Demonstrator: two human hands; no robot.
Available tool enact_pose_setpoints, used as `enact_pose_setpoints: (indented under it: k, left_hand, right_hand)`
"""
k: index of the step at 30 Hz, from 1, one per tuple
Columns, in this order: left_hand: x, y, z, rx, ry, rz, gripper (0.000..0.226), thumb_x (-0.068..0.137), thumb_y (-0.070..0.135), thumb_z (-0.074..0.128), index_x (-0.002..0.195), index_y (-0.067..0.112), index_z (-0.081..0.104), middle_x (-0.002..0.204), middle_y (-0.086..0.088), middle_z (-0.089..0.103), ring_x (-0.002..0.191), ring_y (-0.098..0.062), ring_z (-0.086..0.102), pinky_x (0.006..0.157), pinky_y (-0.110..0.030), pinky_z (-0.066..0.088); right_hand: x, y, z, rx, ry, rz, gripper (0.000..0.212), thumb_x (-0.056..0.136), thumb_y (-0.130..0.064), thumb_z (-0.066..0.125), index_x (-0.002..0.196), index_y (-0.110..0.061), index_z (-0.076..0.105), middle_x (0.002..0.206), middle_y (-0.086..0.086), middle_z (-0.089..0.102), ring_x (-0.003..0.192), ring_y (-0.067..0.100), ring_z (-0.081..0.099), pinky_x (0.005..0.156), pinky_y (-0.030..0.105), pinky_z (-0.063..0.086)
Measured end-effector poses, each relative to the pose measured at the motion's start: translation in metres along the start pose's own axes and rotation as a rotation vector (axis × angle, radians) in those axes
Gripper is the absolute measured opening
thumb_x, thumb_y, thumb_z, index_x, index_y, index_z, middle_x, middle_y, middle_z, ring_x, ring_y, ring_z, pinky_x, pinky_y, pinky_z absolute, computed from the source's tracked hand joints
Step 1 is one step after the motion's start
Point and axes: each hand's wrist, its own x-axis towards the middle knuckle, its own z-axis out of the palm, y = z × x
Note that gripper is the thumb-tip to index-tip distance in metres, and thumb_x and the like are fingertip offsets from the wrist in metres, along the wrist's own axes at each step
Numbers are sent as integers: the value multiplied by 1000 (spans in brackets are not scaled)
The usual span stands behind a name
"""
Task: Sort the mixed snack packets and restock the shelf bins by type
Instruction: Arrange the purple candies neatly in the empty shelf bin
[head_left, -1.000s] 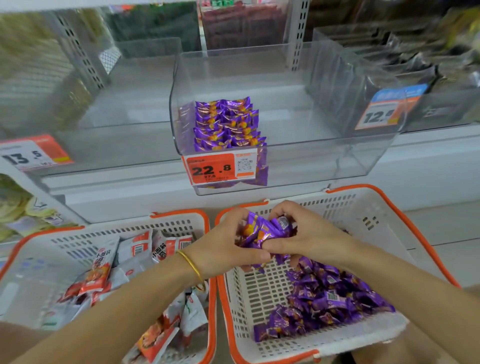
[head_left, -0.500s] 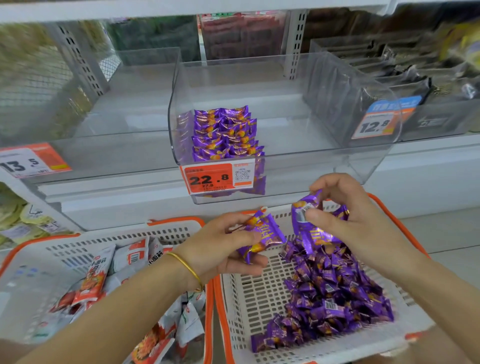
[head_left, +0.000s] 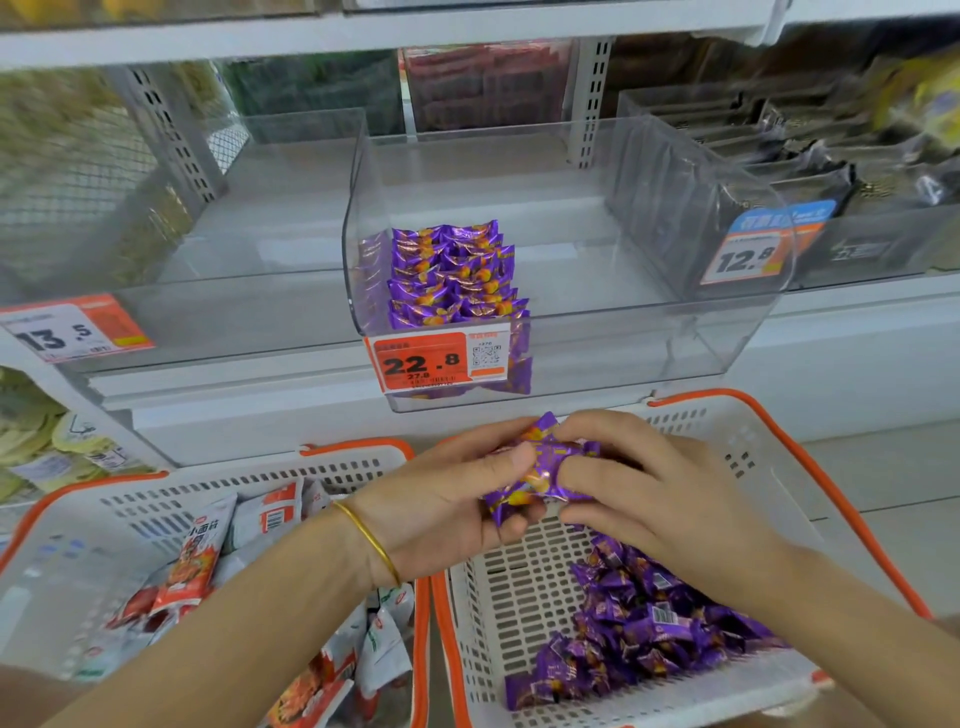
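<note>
- Closes the gap seen half a second ago: brings the right hand (head_left: 670, 504) back against the left hand (head_left: 441, 504) above the right basket (head_left: 727, 434), adding a freshly lifted packet to the purple bunch (head_left: 545, 470).
- Builds up the handful rather than shelving it; by the look of things, gathering goes on, with the trip up to the clear bin (head_left: 597, 343) yet to come.
- Cradles the bunch in the left hand, thumb laid across the top and fingers curled beneath; wears a gold bangle (head_left: 370, 541) at that wrist.
- Pinches the same bunch from the other side with the right hand, fingers bent over the wrappers, knuckles up, forearm crossing above the loose purple pile (head_left: 644, 639) in the basket's near corner.
- Shows a neat purple stack (head_left: 449, 275) at the left end of the bin, behind the orange 22.8 price tag (head_left: 421, 364), with bare bin floor beside it.
- Leaves the red-and-white packets (head_left: 195, 564) lying in the left basket (head_left: 171, 493), just beside the right one.
</note>
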Motion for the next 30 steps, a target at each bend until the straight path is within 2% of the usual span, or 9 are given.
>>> enact_pose_setpoints:
  k: [5,7,9,14,17,19,21,27,30]
  left_hand:
    - [-3,7,4,1,157,64,50,70,6,72,119,16,62,91,-9,66,66,-18,62,51,-18,49]
    - [-5,13,8,9,192,120,48,71,2,74,116,16,63,86,-9,65,61,-17,60,49,-18,48]
    - [-7,18,12,54,222,177,53,68,2,73,117,16,61,83,-7,65,59,-15,59,49,-18,48]
    - [-13,19,21,283,222,313,62,68,2,77,122,22,54,89,1,69,65,-11,61,54,-21,50]
    - [-8,18,30,505,262,414,56,76,-1,72,117,31,49,98,3,65,61,-5,59,56,-21,51]
    - [-5,20,37,549,278,492,57,79,-4,68,117,31,46,103,0,61,58,-3,58,55,-21,52]
    - [-2,25,43,580,267,572,61,73,6,76,119,32,45,108,1,61,66,-2,60,55,-21,51]
    - [14,77,45,717,329,610,71,66,-5,77,122,27,46,114,5,58,94,-5,63,82,-20,52]
    - [30,116,28,683,412,603,64,74,-13,67,126,17,46,99,4,56,63,5,58,58,-11,48]
  right_hand:
    - [-1,3,-5,269,-119,124,34,87,-15,57,114,-34,54,134,-10,43,97,10,60,77,33,52]
    - [-2,-2,-7,475,-114,288,54,80,0,58,115,-41,48,133,-16,42,108,9,57,83,34,50]
    - [0,-5,-8,712,-61,564,64,79,9,60,107,-46,41,117,-14,50,95,21,63,79,46,52]
    - [11,-3,-15,1009,274,901,38,81,12,62,99,-18,50,103,15,57,82,18,67,67,33,59]
    - [15,-15,-19,1149,363,938,18,83,-13,65,99,-8,57,104,17,65,91,26,69,71,32,58]
    - [15,-21,-21,1241,329,925,47,71,-43,76,103,-12,61,109,13,66,98,29,67,80,37,57]
    - [20,-23,-25,1295,278,919,60,56,-52,84,103,-19,64,107,12,67,96,28,68,81,37,57]
    - [64,13,-53,1352,336,963,31,54,-2,75,82,-7,62,73,9,67,62,19,67,67,28,60]
    - [105,66,-62,1151,313,929,25,69,13,69,78,-8,57,73,6,60,64,17,64,63,28,60]
